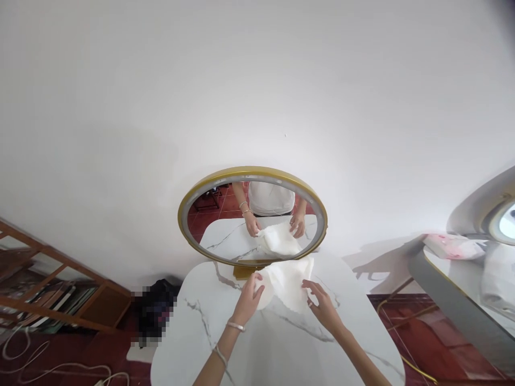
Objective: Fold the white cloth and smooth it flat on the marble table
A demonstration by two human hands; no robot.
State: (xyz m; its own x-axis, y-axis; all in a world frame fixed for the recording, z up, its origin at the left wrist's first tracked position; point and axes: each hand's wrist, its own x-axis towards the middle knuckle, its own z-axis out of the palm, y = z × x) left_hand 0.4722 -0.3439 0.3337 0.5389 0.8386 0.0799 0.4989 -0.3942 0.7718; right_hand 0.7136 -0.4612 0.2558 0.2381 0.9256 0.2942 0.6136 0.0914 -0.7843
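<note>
A soft white cloth [287, 281], perhaps a disposable towel, lies partly folded over itself on the white marbled table [277, 348]. My left hand [248, 300], with a bracelet at its wrist, has its fingers closed on the cloth's left edge; the fingertips are partly hidden. At the right edge, my right hand [322, 305] touches the cloth with its index fingertip, thumb and fingers curved and apart. An oval gold-rimmed mirror [253, 170] stands just behind the cloth and reflects both hands and the cloth.
A wooden shelf [107, 303] with books and papers stands at the left, near a dark bag-like bundle [155, 308] on the floor. White cables [64, 367] lie on the red tiles. A second table [446, 265] at the right bears a pink-and-white packet [454, 246].
</note>
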